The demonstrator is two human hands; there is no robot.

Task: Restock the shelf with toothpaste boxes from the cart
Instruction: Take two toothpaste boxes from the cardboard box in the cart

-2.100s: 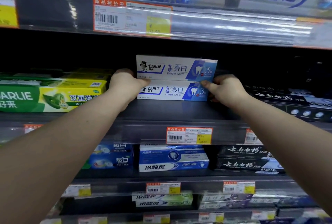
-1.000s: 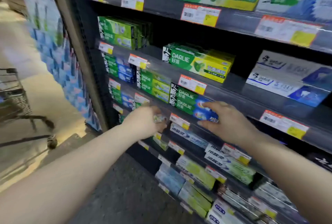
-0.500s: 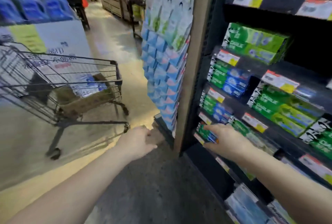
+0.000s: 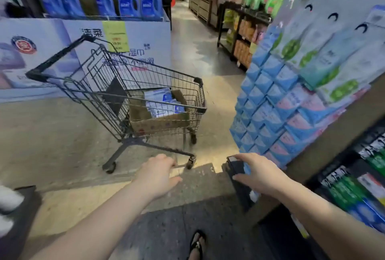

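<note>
Shopping cart (image 4: 125,92): one, wire, dark handle, standing on the floor of the aisle ahead of the person.

Cardboard box (image 4: 158,123): one, open at the top, set inside the cart's basket.

Toothpaste boxes (image 4: 162,101): white and blue, stacked flat inside the cardboard box. Their print is too blurred to be read and no exact count can be given.

Shelf (image 4: 352,163): dark, at the right edge of the view. Green and blue cartons (image 4: 343,193) are lined along it, with lettering too blurred to be read.

Left hand (image 4: 160,174): held out low toward the cart, apart from it. The grip is loose, fingers lightly curled, and nothing is held.

Right hand (image 4: 260,174): held out near the foot of the shelf unit. The grip is wide, thumb and fingers spread, and nothing is held.

Display board (image 4: 62,55): one, pale, behind the cart. "洁柔" is printed on it, and a yellow price label (image 4: 114,34) is fixed beside the writing, its figures unclear.

Detergent jugs (image 4: 129,5): blue, at least five, ranged above the board.

Hanging packs (image 4: 270,113): blue, pink and green, many, covering the end panel of the shelf unit.

Sandalled foot (image 4: 196,245): one, at the bottom edge.
</note>
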